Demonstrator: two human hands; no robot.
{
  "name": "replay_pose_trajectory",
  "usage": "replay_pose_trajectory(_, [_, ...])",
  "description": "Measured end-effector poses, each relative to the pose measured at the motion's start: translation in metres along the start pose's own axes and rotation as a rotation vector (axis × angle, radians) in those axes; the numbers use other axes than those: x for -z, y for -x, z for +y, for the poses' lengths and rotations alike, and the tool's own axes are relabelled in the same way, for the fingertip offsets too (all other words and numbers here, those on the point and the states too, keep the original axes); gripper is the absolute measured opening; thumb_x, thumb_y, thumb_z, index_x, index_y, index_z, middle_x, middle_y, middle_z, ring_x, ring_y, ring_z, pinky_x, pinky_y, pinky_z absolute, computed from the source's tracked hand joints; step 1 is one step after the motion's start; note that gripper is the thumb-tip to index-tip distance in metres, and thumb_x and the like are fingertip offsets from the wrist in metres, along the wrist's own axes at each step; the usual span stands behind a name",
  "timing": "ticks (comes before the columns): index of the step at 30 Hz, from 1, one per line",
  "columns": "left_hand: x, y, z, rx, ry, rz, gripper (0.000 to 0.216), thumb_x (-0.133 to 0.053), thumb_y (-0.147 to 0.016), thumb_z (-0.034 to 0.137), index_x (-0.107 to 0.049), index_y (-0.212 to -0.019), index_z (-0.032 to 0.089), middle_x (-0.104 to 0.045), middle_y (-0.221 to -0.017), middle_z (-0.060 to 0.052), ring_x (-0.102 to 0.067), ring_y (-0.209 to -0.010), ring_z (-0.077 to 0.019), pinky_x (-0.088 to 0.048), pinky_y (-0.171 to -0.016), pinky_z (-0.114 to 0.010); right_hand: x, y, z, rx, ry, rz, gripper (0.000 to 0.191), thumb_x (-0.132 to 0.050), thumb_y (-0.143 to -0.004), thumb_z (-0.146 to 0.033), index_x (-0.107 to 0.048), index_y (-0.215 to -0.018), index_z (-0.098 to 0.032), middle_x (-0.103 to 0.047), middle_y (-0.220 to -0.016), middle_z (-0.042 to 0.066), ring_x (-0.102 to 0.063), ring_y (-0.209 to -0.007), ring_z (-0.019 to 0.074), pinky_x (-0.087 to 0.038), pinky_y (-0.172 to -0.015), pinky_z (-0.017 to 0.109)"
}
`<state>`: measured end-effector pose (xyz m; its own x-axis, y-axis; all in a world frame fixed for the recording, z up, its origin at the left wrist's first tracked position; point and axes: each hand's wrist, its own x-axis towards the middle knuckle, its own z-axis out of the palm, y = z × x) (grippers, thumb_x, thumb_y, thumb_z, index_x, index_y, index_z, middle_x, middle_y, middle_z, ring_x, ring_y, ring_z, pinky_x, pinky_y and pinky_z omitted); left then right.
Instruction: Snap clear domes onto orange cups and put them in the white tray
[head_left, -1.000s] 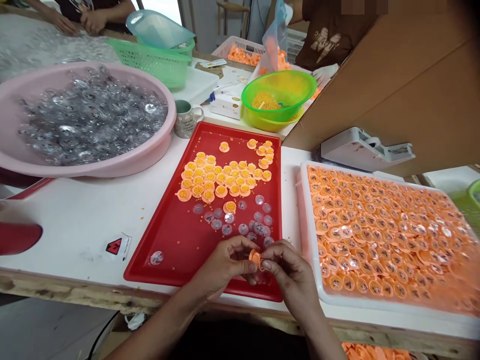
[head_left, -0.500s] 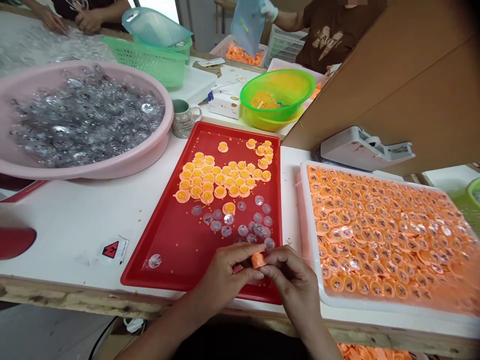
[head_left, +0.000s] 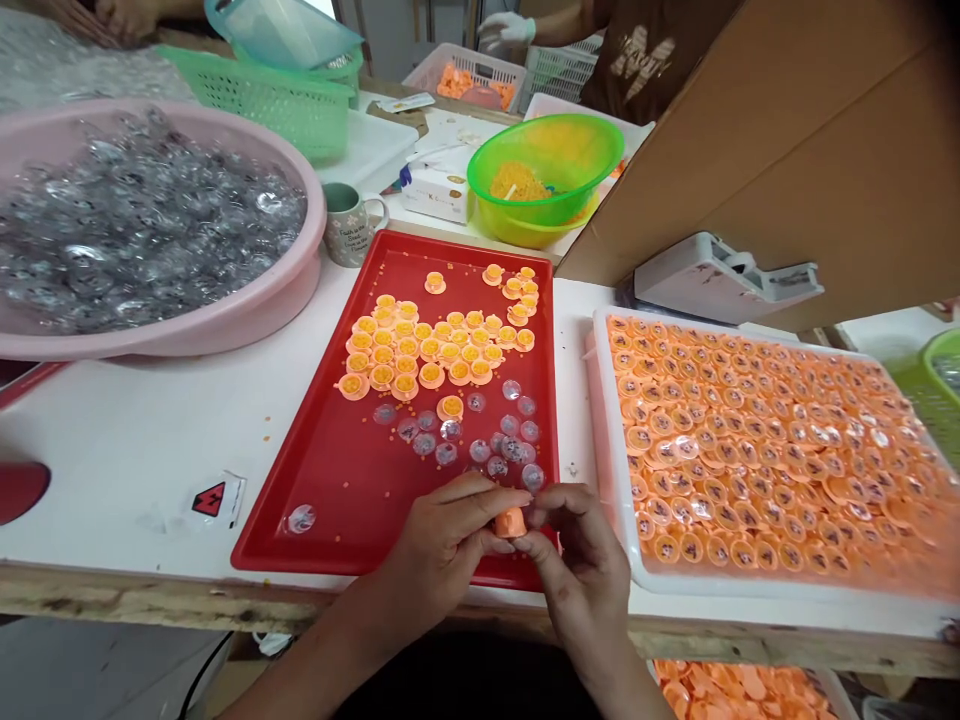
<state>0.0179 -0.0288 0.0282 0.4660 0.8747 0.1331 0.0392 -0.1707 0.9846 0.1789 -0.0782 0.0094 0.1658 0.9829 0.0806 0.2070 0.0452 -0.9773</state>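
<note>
My left hand and my right hand meet low over the near edge of a red plastic tray. Between their fingertips they pinch a small orange plastic cup, partly hidden by my fingers. On the tray lies a cluster of orange caps with yellow centres. Nearer my hands are scattered transparent domed blisters, the closest just beyond my fingertips. Tiny orange beads are strewn on the red surface.
To the right, a white tray holds rows of orange discs. A pink basin of transparent blisters and a mug stand at left. Beyond sit a green bowl and a co-worker's gloved hand.
The orange cup has turned in my fingers and now sits more upright. The whole view has shifted slightly, and the co-worker's gloved hand no longer holds the bag.
</note>
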Motion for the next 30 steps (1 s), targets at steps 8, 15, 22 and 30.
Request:
replay_pose_trajectory(8, [-0.007,0.001,-0.002,0.34,0.306,0.121,0.027,-0.063,-0.08,0.01,-0.069,-0.102,0.023,-0.073,-0.094,0.0,-0.068,-0.088,-0.0151,-0.055,-0.079,-0.021,0.002,0.002,0.001,0.198,0.209,0.027,0.03,-0.061,-0.086,-0.009,-0.058,-0.112,-0.024,-0.061,-0.087,0.001,-0.06,-0.078,0.0149,-0.051,-0.069,0.025])
replay_pose_trajectory(15, [-0.016,0.0,-0.004,0.431,0.186,0.228,0.023,-0.07,-0.075,0.019,-0.073,-0.098,0.017,-0.076,-0.094,-0.004,-0.07,-0.087,-0.0187,-0.055,-0.079,-0.025,0.001,0.002,0.004,0.408,0.325,-0.04,0.042,-0.051,-0.085,0.004,-0.064,-0.116,-0.021,-0.063,-0.099,0.008,-0.064,-0.089,0.0169,-0.054,-0.074,0.025])
replay_pose_trajectory(22, [-0.016,-0.001,-0.006,0.359,0.067,0.149,0.02,-0.059,-0.076,0.013,-0.072,-0.091,0.016,-0.073,-0.084,-0.004,-0.067,-0.08,-0.018,-0.051,-0.074,-0.024,-0.001,0.0,0.012,0.352,0.3,-0.089,0.031,-0.05,-0.087,-0.002,-0.061,-0.109,-0.02,-0.061,-0.094,0.006,-0.061,-0.086,0.016,-0.053,-0.07,0.025])
replay_pose_trajectory(30, [-0.026,0.005,-0.018,0.303,-0.031,0.257,0.011,-0.056,-0.081,0.022,-0.065,-0.084,0.017,-0.066,-0.076,-0.002,-0.061,-0.071,-0.0164,-0.047,-0.067,-0.025,-0.017,0.006,0.017,0.145,0.356,-0.013,0.024,-0.045,-0.09,-0.012,-0.055,-0.11,-0.022,-0.063,-0.094,0.004,-0.062,-0.084,0.0173,-0.05,-0.072,0.028])
